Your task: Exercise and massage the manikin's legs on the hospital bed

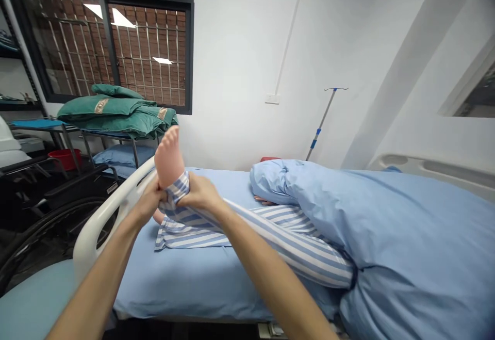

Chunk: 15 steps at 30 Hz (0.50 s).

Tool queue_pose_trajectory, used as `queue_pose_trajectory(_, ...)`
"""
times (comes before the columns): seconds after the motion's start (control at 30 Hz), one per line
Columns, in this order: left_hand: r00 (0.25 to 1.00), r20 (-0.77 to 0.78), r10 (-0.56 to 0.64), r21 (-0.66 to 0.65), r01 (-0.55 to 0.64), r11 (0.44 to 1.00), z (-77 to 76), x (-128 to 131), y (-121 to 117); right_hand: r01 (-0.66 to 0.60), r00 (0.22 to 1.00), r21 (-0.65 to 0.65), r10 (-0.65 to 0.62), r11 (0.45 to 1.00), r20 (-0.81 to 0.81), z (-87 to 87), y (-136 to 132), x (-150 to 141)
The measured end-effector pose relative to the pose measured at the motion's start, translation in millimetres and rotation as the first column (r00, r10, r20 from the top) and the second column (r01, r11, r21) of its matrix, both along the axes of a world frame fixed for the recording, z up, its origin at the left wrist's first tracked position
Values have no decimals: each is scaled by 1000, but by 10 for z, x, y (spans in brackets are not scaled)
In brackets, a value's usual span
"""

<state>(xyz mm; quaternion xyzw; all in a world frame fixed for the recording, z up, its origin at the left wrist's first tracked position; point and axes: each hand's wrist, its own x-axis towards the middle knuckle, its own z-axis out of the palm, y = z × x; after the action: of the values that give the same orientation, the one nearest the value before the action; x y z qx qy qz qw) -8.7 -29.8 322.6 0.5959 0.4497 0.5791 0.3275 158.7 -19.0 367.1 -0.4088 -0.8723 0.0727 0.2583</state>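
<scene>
A bare, smooth pinkish foot (169, 159), which looks like a manikin's, points upward with its toes at the top. Around its ankle is the bunched cuff of blue-and-white striped trousers (286, 242). My left hand (149, 200) is closed on the cuff from the left side. From the right, my right hand (203, 191) wraps round the same cuff, thumb near the ankle. This leg is raised off the bed; the other striped leg lies flat behind it, its foot mostly hidden by my left hand. A light blue quilt (386, 216) covers the upper body.
The bed's white end board (91, 221) rises at the left, beside a wheelchair (50, 216). Green folded bedding (116, 113) is piled under the window. An IV pole (323, 123) stands behind the bed, and a red bucket (65, 159) is at the far left.
</scene>
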Motion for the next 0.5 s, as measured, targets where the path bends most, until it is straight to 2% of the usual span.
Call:
queue_pose_trajectory(0.07, 997, 27, 68, -104, -64, 992, -386, -213, 11, 46, 995, -44, -42, 998, 86, -346, 55, -244)
queue_pose_trajectory(0.13, 996, 23, 84, -215, -77, 974, -734, -387, -4, 79, 983, -74, -66, 994, 169, -707, 103, -460)
queue_pose_trajectory(0.27, 996, 35, 86, -313, -70, 947, -1280, -590, -83, 116, 965, -99, -88, 988, 246, -1385, 184, -773)
queue_pose_trajectory(0.4, 993, 41, 111, -398, -85, 913, -1797, -701, -121, 108, 957, -160, -59, 981, 284, -1945, 226, -941)
queue_pose_trajectory(0.5, 991, 23, 131, -430, -108, 896, -2266, -794, -106, 117, 948, -221, -42, 968, 316, -2305, 221, -1013)
